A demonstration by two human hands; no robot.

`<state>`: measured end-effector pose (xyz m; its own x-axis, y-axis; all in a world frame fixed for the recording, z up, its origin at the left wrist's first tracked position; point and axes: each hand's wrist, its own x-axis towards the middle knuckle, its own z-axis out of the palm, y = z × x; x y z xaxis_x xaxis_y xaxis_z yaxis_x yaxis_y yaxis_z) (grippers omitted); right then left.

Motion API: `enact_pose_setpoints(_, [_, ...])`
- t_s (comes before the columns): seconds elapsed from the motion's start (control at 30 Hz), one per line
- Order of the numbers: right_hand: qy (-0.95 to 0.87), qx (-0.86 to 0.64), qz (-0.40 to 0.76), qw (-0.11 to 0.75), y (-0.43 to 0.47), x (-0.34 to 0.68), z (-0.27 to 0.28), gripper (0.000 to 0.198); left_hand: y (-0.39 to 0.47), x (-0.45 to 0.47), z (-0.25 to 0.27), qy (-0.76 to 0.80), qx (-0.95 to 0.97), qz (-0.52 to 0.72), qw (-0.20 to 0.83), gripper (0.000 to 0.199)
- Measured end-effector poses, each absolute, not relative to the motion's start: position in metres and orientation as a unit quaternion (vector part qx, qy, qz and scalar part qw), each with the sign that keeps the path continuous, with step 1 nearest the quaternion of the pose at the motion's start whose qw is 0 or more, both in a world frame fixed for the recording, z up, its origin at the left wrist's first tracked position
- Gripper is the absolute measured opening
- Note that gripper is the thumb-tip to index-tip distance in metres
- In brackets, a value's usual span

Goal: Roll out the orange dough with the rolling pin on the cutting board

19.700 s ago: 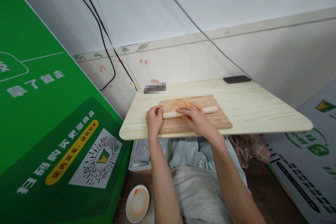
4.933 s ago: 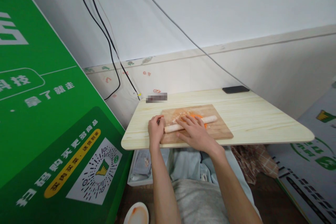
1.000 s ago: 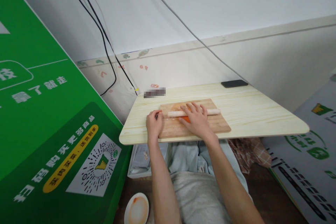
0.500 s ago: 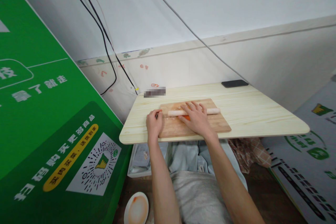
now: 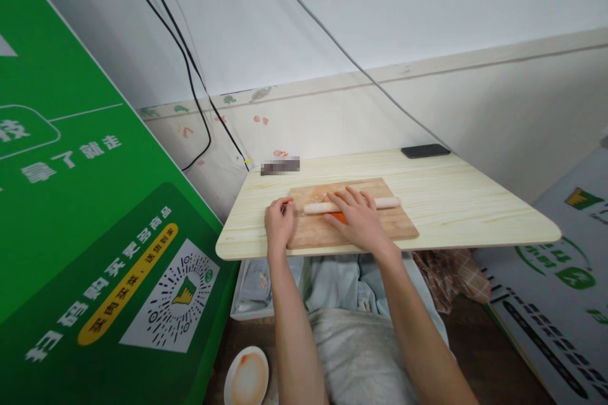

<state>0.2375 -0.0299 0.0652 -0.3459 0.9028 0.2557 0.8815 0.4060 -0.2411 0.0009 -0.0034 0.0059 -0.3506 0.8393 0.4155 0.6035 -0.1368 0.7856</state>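
Note:
A wooden cutting board (image 5: 399, 226) lies near the front edge of the table. Across it rests a pale rolling pin (image 5: 388, 202), with my right hand (image 5: 358, 218) laid over its middle, fingers spread and palm down. Under that hand a bit of orange food (image 5: 339, 218) shows below the pin; most of it is covered. Orange smears and small crumbs mark the board behind the pin. My left hand (image 5: 279, 223) is closed at the board's left edge, fingers curled with the tips against it.
A black phone (image 5: 425, 150) lies at the table's (image 5: 475, 215) back right, and a blurred-out dark item (image 5: 280, 166) at its back left. Below on the left is a stained white plate (image 5: 246, 376). Cables (image 5: 190, 69) hang along the wall. A green panel (image 5: 95, 171) stands at left.
My right hand and the rolling pin have shifted very slightly, the pin a little toward me and to the right. My left hand has stayed in place.

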Motion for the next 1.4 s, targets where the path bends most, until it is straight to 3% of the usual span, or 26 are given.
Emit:
enact_pose_setpoints(0.13, [-0.81,-0.553,0.003,0.198,-0.023,0.231,0.063,0.057,-0.004,0.001,0.008,0.649,0.56,0.503,0.11,0.025])
enact_pose_setpoints(0.4, [-0.838,-0.521,0.075,0.141,-0.043,0.248,0.068,0.068,-0.003,0.0,0.006,0.648,0.56,0.504,0.113,0.026])
enact_pose_setpoints(0.67, [-0.816,-0.545,0.004,0.193,-0.028,0.227,0.063,0.057,-0.003,0.0,0.006,0.645,0.562,0.505,0.112,0.025])
enact_pose_setpoints(0.97, [-0.846,-0.512,0.07,0.132,-0.046,0.248,0.068,0.068,-0.003,0.0,0.004,0.644,0.561,0.507,0.116,0.026])
enact_pose_setpoints(1.23, [-0.819,-0.54,0.007,0.192,-0.028,0.227,0.061,0.057,-0.001,-0.001,0.003,0.642,0.564,0.506,0.115,0.026])
enact_pose_setpoints(1.4, [-0.826,-0.534,0.019,0.18,-0.032,0.231,0.062,0.06,-0.001,-0.002,0.002,0.642,0.563,0.508,0.11,0.026])
